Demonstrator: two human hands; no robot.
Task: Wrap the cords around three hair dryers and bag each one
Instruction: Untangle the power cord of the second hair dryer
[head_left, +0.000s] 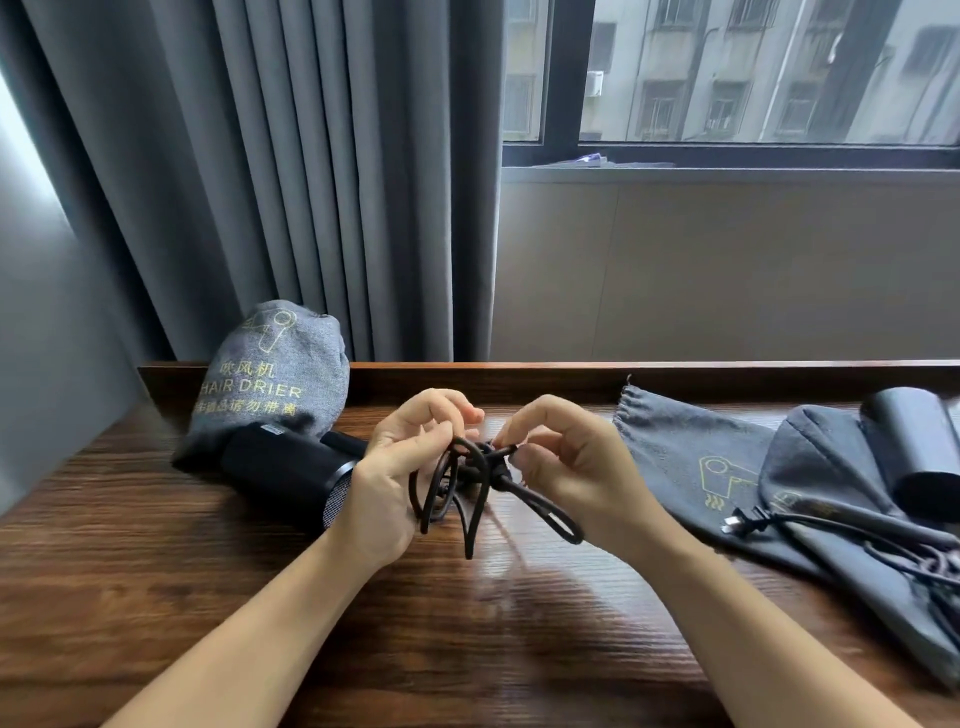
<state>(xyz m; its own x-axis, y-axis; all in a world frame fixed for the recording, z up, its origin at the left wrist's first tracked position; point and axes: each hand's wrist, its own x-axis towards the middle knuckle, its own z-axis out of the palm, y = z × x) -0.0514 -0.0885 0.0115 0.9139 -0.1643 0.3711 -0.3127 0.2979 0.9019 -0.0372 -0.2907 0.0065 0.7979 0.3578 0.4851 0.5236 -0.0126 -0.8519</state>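
Left hand: my left hand (400, 467) holds the gathered loops of the cord (470, 486) up off the table, fingers curled round the bundle so the coils cannot spring apart while I work on the end.
Right hand: my right hand (563, 457) pinches the cord close to the knotted middle of the bundle with thumb and forefinger, the other fingers curled in; I judge I am tucking or cinching the last turn.
Cord: dark loops hang below both hands, one loop sticking out to the right under my right palm, all just above the wooden table (260, 597).
Hair dryer in hand: the black hair dryer (291, 473) lies on its side just left of my left wrist, close enough that its cord reaches.
Filled bag: a grey bag marked HAIR DRIER (275, 369) stands behind that dryer, bulging, pushed back out of my way.
Waiting items: two flat grey pouches (727, 467) lie to the right, kept near for bagging; a second dryer (914, 441) rests on them, its plug (737, 522) and loose cord sprawled across the cloth.
Progress: I judge this cord nearly bundled and not yet bagged.
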